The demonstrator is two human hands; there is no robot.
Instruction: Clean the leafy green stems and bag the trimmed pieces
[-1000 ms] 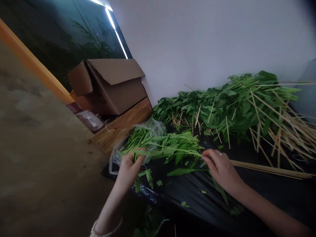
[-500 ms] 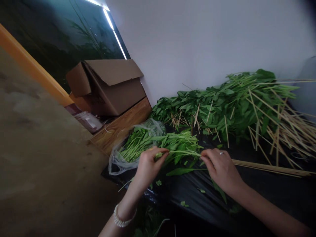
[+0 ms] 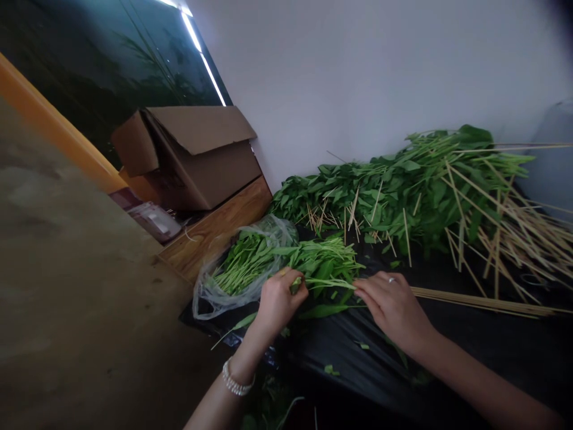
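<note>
My left hand point(image 3: 282, 295), with a bead bracelet at the wrist, is closed in a pinch on one end of a few thin green stems, which look like water spinach point(image 3: 330, 283). My right hand point(image 3: 394, 304), wearing a ring, pinches the other end, so the stems stretch level between both hands. Behind them lies a loose heap of cut greens point(image 3: 329, 257). A clear plastic bag point(image 3: 203, 298) with more stems in it sits left of the heap. Thin bamboo skewers point(image 3: 474, 300) run rightward from behind my right hand; whether it touches them is hidden.
Black plastic sheeting point(image 3: 358, 382) covers the table, with leaf scraps on it. Along the wall is a long pile of leafy greens point(image 3: 385, 185) threaded with skewers, many ends point(image 3: 532, 239) jutting right. An open cardboard box point(image 3: 210, 173) stands on a wooden surface point(image 3: 224, 230) at back left.
My left hand has moved right, towards my right hand, and the gap between them is shorter. Both still grip the stems. The view has shifted slightly.
</note>
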